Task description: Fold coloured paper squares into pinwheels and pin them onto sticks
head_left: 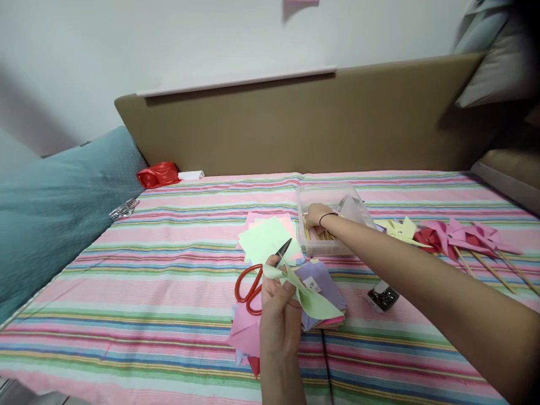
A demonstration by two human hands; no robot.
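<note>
1. The left hand (278, 312) holds a light green pinwheel head (306, 292) low in the middle of the view, over the striped sheet (147, 292). Its fingers are pinched on the folded centre, and the blades fan out to the right.

2. The right hand (316, 216) reaches well forward into the clear box (327, 197), which stands on the sheet beyond the paper. Its fingers curl down onto the wooden sticks (318, 235) lying in the box; whether they already grip one cannot be told.

3. The step in hand looks like fetching a stick for the folded head. The folding seems done, the mounting not yet.

4. The next move probably calls for lifting out a single stick, bringing it back to the left hand, and keeping the pinch firm so the blades do not spring open.

5. Red scissors (248, 287) lie on the sheet just left of the left hand, blades pointing up and right over the green square (265, 239) that tops a paper stack.

6. Finished pinwheels (439, 235), yellow, red and pink, lie to the right of the box with their sticks pointing right.

7. A small dark box (382, 297) sits under the right forearm.
</note>
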